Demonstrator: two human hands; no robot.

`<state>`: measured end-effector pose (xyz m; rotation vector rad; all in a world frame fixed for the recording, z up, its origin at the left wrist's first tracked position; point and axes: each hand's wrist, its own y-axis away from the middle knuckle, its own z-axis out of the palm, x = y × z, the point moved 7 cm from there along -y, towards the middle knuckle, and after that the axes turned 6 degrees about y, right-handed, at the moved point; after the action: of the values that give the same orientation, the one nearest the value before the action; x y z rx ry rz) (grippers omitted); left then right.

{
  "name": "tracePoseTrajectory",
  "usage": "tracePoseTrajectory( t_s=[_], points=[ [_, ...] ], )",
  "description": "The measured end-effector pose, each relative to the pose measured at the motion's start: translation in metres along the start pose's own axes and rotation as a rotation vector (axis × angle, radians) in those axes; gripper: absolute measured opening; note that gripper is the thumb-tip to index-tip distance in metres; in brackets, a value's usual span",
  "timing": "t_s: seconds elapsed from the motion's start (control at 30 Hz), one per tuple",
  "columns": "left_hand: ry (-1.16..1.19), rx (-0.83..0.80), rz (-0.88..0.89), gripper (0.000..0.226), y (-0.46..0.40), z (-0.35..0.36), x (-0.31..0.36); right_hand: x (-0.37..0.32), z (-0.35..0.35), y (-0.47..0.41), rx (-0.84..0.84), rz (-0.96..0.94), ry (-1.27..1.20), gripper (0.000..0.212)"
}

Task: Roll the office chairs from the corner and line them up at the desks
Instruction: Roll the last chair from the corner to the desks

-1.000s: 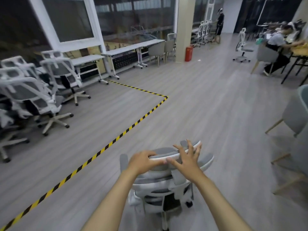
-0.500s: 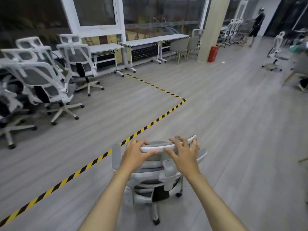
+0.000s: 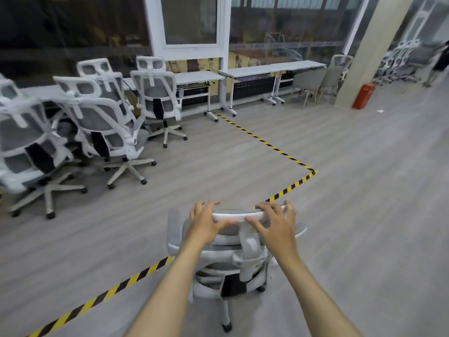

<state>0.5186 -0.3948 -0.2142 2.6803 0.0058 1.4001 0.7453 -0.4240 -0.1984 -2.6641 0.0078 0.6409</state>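
chair in transit, heading toward the window desks

nearest us: our left hand (image 3: pixel 206 226) and right hand (image 3: pixel 275 228) both grasp the headrest (image 3: pixel 239 216) of the office chair (image 3: pixel 228 256), fingers curled over its top edge, thumbs behind. the chair sits astride the striped floor tape (image 3: pixel 289 189). over the last second our view has swung left; the parked chairs (image 3: pixel 104 122) now loom larger at left, and the desks (image 3: pixel 269 68) along the window stand ahead. we judge the chair is being steered toward that row, with an open desk spot still well apart. beyond: pillar (image 3: pixel 371 52), red extinguisher (image 3: pixel 363 96).
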Motion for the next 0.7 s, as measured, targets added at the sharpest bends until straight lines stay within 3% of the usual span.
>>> tracePoseTrajectory(
  t_s=[0.17,0.47,0.7],
  points=[
    [0.042,0.005,0.01,0.069,-0.121,-0.049,-0.028,-0.027,0.074,-0.112,0.086,-0.097,-0.072,0.05],
    [0.165,-0.019,-0.106,0.09,-0.319,-0.154,-0.061,-0.096,0.186,-0.303,0.046,-0.126,0.027,0.046],
    [0.268,0.042,-0.038,0.087,-0.47,-0.216,-0.095,-0.138,0.273,-0.434,0.055,-0.127,-0.014,0.039]
  ],
)
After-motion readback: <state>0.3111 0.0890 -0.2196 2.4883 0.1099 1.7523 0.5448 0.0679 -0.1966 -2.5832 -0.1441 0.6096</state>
